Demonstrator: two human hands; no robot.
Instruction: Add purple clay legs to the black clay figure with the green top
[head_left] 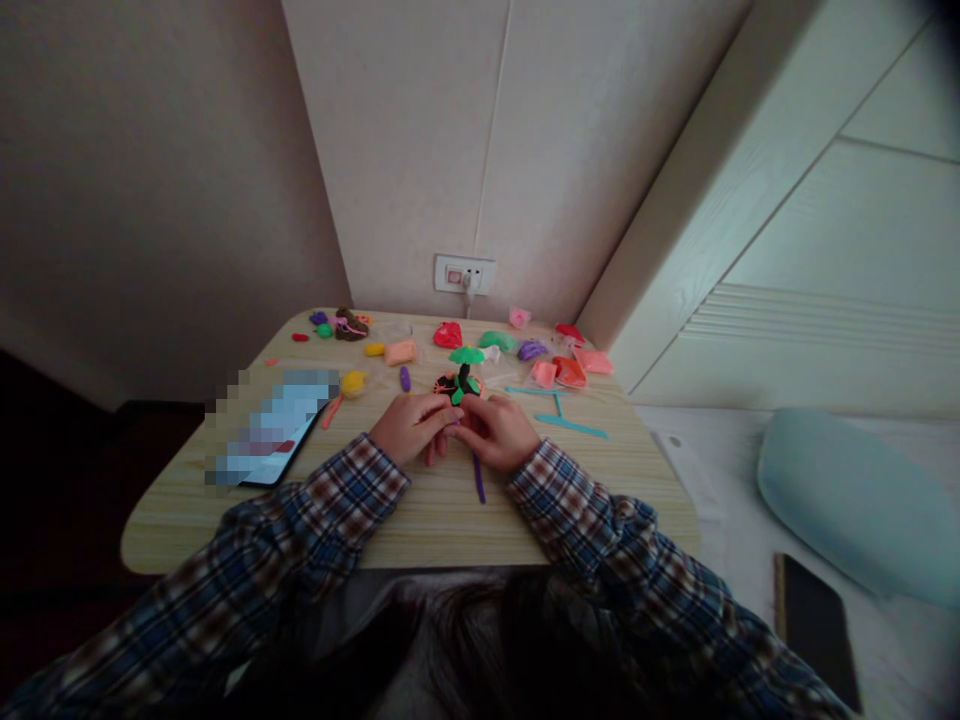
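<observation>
My left hand [411,428] and my right hand [497,432] meet over the middle of the table, fingertips pinched together. Between them shows a small bit of purple modelling clay [454,423], mostly hidden by the fingers. A thin purple clay strip [479,482] lies on the table just below my right hand. Right behind my fingers stands a small clay figure like a palm tree [466,357], with a green top, a dark trunk and a dark base with green and orange pieces. The lower part of that figure is hidden by my hands.
A tablet-like screen [281,425] lies at the left of the wooden table [420,540]. Teal clay tools [571,427] lie at the right. Yellow clay [352,384], red clay [448,335] and other clay packets line the back. A phone [817,630] lies beyond the table's right side.
</observation>
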